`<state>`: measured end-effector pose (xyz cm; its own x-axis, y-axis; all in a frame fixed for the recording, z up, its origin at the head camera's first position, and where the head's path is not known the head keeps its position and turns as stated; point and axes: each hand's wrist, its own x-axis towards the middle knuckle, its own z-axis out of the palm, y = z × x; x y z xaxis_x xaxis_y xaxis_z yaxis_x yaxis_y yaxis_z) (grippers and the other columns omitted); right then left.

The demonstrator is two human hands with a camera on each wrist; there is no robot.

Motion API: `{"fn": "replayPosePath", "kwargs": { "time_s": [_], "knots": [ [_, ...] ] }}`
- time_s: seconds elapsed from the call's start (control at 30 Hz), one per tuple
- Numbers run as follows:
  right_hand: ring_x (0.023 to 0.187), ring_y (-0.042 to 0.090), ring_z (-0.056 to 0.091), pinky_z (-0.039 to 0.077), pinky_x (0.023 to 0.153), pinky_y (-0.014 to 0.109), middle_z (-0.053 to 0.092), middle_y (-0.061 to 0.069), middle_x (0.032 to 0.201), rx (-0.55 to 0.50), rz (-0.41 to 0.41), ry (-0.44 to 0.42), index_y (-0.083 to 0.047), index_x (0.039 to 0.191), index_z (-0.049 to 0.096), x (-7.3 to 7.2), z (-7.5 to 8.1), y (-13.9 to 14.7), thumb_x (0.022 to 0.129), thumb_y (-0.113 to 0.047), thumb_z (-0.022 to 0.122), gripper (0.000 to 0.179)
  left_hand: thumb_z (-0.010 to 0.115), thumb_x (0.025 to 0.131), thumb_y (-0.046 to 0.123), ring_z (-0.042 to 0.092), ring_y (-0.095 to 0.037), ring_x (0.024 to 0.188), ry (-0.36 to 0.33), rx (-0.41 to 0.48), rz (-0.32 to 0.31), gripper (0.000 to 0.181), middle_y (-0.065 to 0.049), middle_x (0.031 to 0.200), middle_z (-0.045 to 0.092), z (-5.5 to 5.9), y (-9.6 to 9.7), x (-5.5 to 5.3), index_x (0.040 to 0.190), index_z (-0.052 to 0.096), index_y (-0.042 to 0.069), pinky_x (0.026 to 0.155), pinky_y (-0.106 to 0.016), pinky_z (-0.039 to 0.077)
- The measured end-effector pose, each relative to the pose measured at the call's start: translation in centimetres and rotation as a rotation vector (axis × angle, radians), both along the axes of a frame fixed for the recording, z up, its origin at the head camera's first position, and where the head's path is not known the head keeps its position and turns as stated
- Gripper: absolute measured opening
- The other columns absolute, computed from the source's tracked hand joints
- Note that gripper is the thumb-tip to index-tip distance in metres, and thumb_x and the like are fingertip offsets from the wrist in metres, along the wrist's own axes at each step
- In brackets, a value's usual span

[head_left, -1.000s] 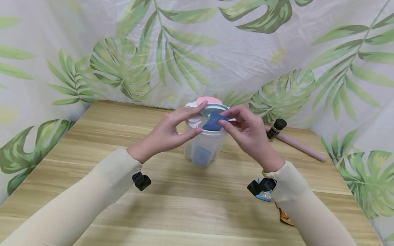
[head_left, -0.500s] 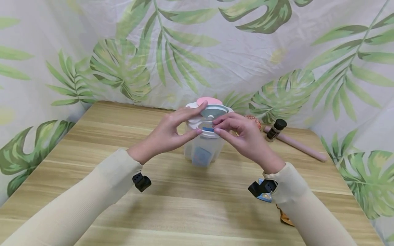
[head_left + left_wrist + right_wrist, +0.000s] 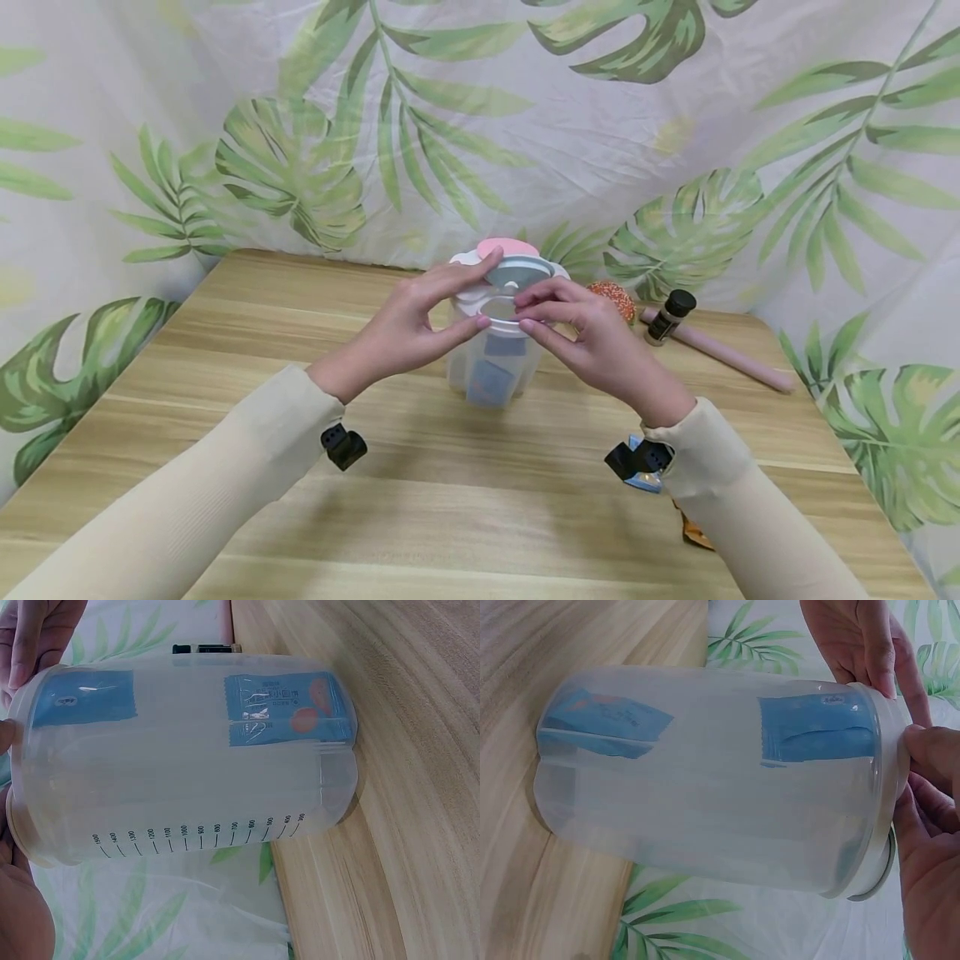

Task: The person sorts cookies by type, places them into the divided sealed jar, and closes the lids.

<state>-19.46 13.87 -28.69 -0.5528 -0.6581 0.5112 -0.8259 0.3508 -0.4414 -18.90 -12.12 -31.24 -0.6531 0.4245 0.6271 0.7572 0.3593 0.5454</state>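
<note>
A tall translucent storage container (image 3: 172, 780) with printed measuring marks stands upright on the table. Its white lid carries a pink cap (image 3: 508, 247) and a grey-blue flap (image 3: 521, 274), which is raised over an opening. My left hand (image 3: 408, 321) grips the lid, forefinger on the flap and thumb at the opening's rim. At that same opening, the fingers and thumb of my right hand (image 3: 596, 333) sit close together at the rim. Just beneath, inside the container, is one blue snack packet (image 3: 817, 727). Another blue packet (image 3: 289, 709) lies at the bottom.
Right of the container are an orange-red speckled ball (image 3: 613, 300), a small black-capped bottle (image 3: 670, 317) and a pink stick (image 3: 735, 358). Near my right forearm lie a blue packet (image 3: 643, 480) and an orange packet (image 3: 697, 531). A leaf-print cloth (image 3: 450, 125) hangs behind the table.
The blue packet, pinched by my right hand above the opening a second ago, has gone down through it into the container. My left hand stays on the lid.
</note>
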Motion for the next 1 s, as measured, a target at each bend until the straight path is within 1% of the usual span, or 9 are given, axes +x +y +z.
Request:
{"fn": "replayPosePath", "kwargs": {
  "time_s": [0.17, 0.3, 0.43, 0.5, 0.6, 0.73, 0.87, 0.93, 1.0],
  "knots": [
    [0.108, 0.024, 0.070, 0.061, 0.088, 0.032, 0.073, 0.012, 0.118, -0.002, 0.002, 0.050, -0.001, 0.101, 0.082, 0.1, -0.2, 0.0, 0.095, 0.000, 0.073, 0.010, 0.078, 0.094, 0.010, 0.064, -0.026, 0.131, 0.000, 0.003, 0.003, 0.066, -0.013, 0.144, 0.067, -0.1, -0.1, 0.1, 0.154, 0.051, 0.007, 0.114, -0.048, 0.048],
    [0.105, 0.024, 0.071, 0.059, 0.087, 0.024, 0.073, 0.012, 0.115, -0.043, 0.012, 0.077, -0.001, 0.101, 0.081, 0.1, -0.4, 0.0, 0.094, 0.003, 0.074, 0.012, 0.079, 0.093, 0.010, 0.066, -0.026, 0.125, 0.003, 0.008, 0.001, 0.066, -0.012, 0.140, 0.070, -0.2, -0.1, 0.1, 0.154, 0.052, 0.007, 0.111, -0.047, 0.050],
    [0.108, 0.026, 0.071, 0.056, 0.091, 0.016, 0.074, 0.013, 0.117, -0.115, 0.030, 0.058, 0.000, 0.107, 0.080, 0.1, -0.6, 0.1, 0.093, 0.007, 0.073, 0.017, 0.079, 0.093, 0.009, 0.067, -0.026, 0.124, 0.019, 0.014, -0.006, 0.066, -0.013, 0.139, 0.070, -0.1, -0.1, -0.1, 0.153, 0.053, 0.005, 0.111, -0.047, 0.050],
    [0.110, 0.024, 0.071, 0.056, 0.093, 0.015, 0.074, 0.015, 0.118, -0.163, 0.038, 0.039, 0.002, 0.108, 0.079, 0.0, -0.7, 0.2, 0.091, 0.011, 0.072, 0.020, 0.079, 0.093, 0.009, 0.067, -0.026, 0.125, 0.026, 0.014, -0.006, 0.066, -0.013, 0.139, 0.070, 0.0, -0.1, -0.1, 0.153, 0.053, 0.005, 0.112, -0.048, 0.050],
    [0.109, 0.016, 0.071, 0.058, 0.093, 0.016, 0.074, 0.018, 0.114, -0.239, 0.045, 0.025, 0.004, 0.108, 0.077, 0.0, -1.0, 0.6, 0.090, 0.015, 0.071, 0.022, 0.080, 0.092, 0.009, 0.066, -0.026, 0.128, 0.033, 0.015, -0.004, 0.066, -0.013, 0.140, 0.070, -0.1, -0.1, -0.1, 0.153, 0.053, 0.005, 0.114, -0.047, 0.049],
    [0.100, 0.005, 0.067, 0.059, 0.086, 0.014, 0.074, 0.018, 0.105, -0.304, 0.024, 0.040, 0.004, 0.106, 0.076, 0.1, -1.4, 1.9, 0.091, 0.014, 0.070, 0.019, 0.080, 0.092, 0.008, 0.065, -0.026, 0.130, 0.037, 0.021, -0.003, 0.065, -0.012, 0.142, 0.069, -0.2, -0.1, -0.2, 0.152, 0.054, 0.005, 0.115, -0.047, 0.049],
    [0.092, 0.002, 0.066, 0.059, 0.081, 0.014, 0.074, 0.015, 0.100, -0.260, -0.020, 0.031, 0.001, 0.106, 0.076, 0.3, -2.2, 3.8, 0.092, 0.014, 0.069, 0.020, 0.080, 0.092, 0.007, 0.065, -0.027, 0.130, 0.031, 0.025, -0.001, 0.065, -0.013, 0.142, 0.069, -0.2, -0.1, -0.1, 0.151, 0.055, 0.005, 0.115, -0.048, 0.048],
    [0.091, 0.001, 0.067, 0.059, 0.081, 0.015, 0.076, 0.012, 0.101, -0.186, -0.061, -0.013, -0.001, 0.107, 0.076, 0.4, -2.7, 5.1, 0.093, 0.012, 0.069, 0.020, 0.080, 0.092, 0.007, 0.065, -0.027, 0.130, 0.031, 0.023, -0.001, 0.065, -0.013, 0.142, 0.068, -0.2, -0.1, -0.1, 0.151, 0.054, 0.004, 0.115, -0.048, 0.048],
    [0.093, 0.004, 0.070, 0.061, 0.082, 0.019, 0.077, 0.009, 0.103, -0.074, -0.111, -0.084, -0.004, 0.109, 0.076, 0.6, -3.3, 6.4, 0.095, 0.008, 0.068, 0.019, 0.080, 0.092, 0.008, 0.065, -0.027, 0.131, 0.033, 0.021, -0.003, 0.065, -0.013, 0.143, 0.068, -0.2, -0.1, -0.1, 0.151, 0.054, 0.005, 0.116, -0.047, 0.048]
  ]
}}
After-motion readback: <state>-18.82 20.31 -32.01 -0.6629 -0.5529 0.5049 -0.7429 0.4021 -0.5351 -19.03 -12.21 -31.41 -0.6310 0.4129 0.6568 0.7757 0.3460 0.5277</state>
